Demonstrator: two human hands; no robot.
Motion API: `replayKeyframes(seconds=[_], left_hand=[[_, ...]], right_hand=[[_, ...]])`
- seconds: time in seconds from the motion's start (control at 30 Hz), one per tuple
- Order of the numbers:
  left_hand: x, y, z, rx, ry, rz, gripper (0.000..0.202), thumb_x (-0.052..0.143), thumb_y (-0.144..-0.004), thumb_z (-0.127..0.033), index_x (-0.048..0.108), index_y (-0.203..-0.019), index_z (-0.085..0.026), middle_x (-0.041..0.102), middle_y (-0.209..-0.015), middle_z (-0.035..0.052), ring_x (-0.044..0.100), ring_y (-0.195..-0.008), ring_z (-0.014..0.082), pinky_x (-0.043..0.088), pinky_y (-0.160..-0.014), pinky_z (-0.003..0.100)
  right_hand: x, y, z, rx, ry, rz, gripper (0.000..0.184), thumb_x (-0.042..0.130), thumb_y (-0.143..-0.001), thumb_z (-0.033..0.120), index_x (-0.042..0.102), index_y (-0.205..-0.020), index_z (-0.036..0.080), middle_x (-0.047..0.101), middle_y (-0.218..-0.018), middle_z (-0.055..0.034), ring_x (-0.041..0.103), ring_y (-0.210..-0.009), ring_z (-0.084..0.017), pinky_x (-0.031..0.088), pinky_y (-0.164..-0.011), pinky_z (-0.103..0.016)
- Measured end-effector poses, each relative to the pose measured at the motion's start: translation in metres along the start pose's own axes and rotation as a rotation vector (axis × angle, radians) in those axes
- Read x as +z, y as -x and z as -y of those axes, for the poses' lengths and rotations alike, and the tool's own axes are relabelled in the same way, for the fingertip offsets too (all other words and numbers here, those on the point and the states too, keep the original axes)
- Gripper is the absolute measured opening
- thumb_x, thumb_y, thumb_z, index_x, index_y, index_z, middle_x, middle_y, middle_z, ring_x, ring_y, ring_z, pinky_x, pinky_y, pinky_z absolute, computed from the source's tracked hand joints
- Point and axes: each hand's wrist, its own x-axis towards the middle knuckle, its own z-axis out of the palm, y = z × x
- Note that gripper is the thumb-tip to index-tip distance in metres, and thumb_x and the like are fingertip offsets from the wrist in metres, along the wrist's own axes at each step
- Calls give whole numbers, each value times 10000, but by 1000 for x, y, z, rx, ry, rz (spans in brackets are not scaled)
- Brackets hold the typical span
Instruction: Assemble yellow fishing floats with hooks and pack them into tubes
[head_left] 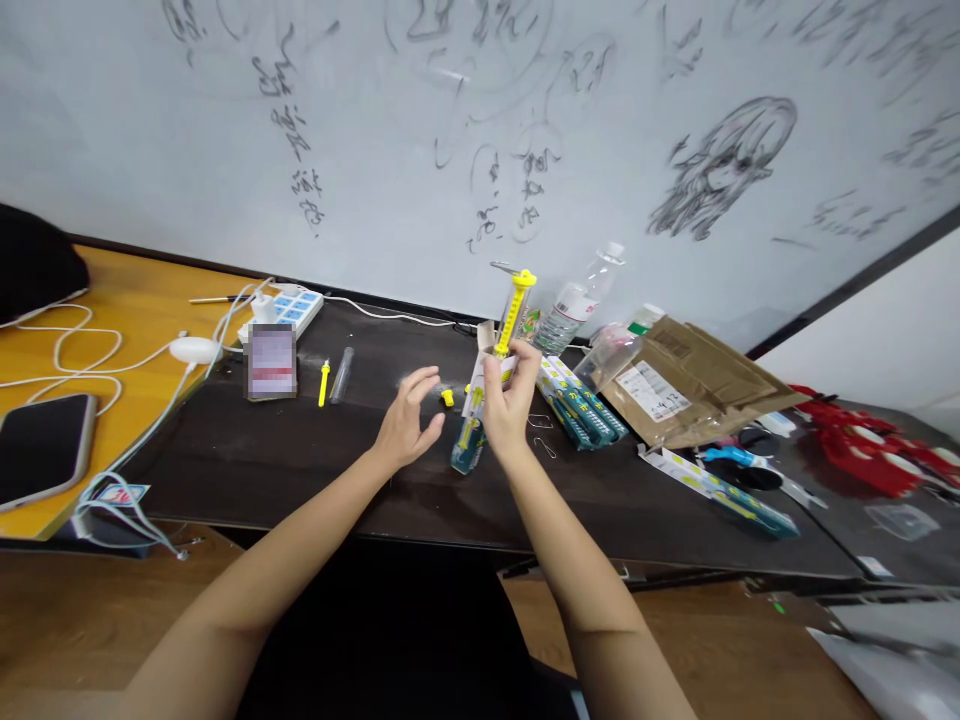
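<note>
The right hand (510, 400) was closed around the upper end of a narrow box (468, 445), thumb and fingers pinching its open flaps, and the box stood nearly upright with its teal lower end just above the dark table (300, 470). A yellow plunger tool (513, 305) stuck up out of the box top, above the fingers. The left hand (409, 420) hovered just left of the box, fingers spread and loosely curled, holding nothing and touching nothing. Between the two hands a small yellow piece (448, 397) lay on the table. Bare table ran from the hands to the near edge and away to the left, as far as a yellow pin (324, 382) and a clear tube (341, 375). The right side was crowded: two matching boxes (581, 400) lay just beside the right hand, paper clips (541, 425) near its wrist, a water bottle (581, 295) and a cardboard parcel (690, 385) behind. Another long box (720, 490) lay close to the front edge, well apart from the hands. A phone (45, 445) sat on the orange table (142, 310) at far left.
</note>
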Motion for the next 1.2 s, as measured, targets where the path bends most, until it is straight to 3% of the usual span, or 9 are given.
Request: replayKeyframes(seconds=[0.1,0.17,0.3,0.47,0.63,0.77,0.9,1.1,1.2], left_hand=[[-1,-5,-8,69,81,91,487,439,-909,-316,307,-1372,-246,368,-1404,151,491,-1203,237,452,-961,436],[-2,-16,-17,60,105,92,472,422,-918,-368,342,-1369,-254,336,-1432,140,488,-1208,238,438,-980,427],[-4,-54,-37,-119,157,38,465,359,-940,-400,384,-1367,-219,426,-1377,132,411,-1284,244,396,-1019,424],[7,-91,-47,-306,422,-44,416,363,-941,-448,547,-1207,-186,600,-1190,104,560,-1114,190,440,-957,348],[26,-94,-49,-506,680,-106,447,391,-915,-513,615,-1066,-158,624,-1185,113,597,-1070,184,470,-903,300],[32,-93,-50,-615,776,-89,406,484,-879,-495,627,-1037,-150,661,-1113,106,634,-962,176,504,-808,278],[29,-99,-53,-604,781,-94,327,530,-867,-438,624,-1005,-158,675,-1041,88,640,-928,165,511,-795,279],[15,-103,-57,-375,605,-13,166,574,-853,-292,641,-963,-186,640,-1109,70,581,-1090,170,456,-941,311],[11,-95,-55,-425,613,-5,206,547,-872,-321,614,-1015,-189,640,-1120,78,601,-1055,169,478,-889,304]], right_hand=[[10,15,0,8,-44,-53,263,467,-899,317,428,-1143,229,487,-1066,-55,517,-1020,-181,416,-912,-366],[12,22,1,20,-50,-37,268,452,-900,322,419,-1149,231,475,-1076,-65,505,-1051,-195,407,-932,-388],[11,26,4,29,8,-17,285,403,-909,354,388,-1169,237,465,-1091,-85,486,-1096,-223,380,-976,-444],[8,25,6,31,10,-38,338,406,-907,353,333,-1216,239,437,-1146,-102,470,-1143,-232,386,-988,-452],[6,26,5,43,-53,-50,436,460,-883,340,285,-1267,230,402,-1212,-116,465,-1172,-220,414,-988,-416],[3,29,4,53,-61,-63,457,494,-869,334,298,-1266,222,411,-1210,-116,470,-1170,-220,412,-996,-413],[1,30,5,60,-54,-30,454,499,-872,328,302,-1268,227,421,-1227,-118,480,-1167,-219,408,-998,-413],[5,32,7,33,-63,33,436,379,-909,314,230,-1307,217,367,-1307,-156,412,-1264,-240,382,-1025,-457],[6,34,6,37,-40,61,431,346,-915,301,205,-1312,211,368,-1300,-165,407,-1269,-244,381,-1025,-462]])
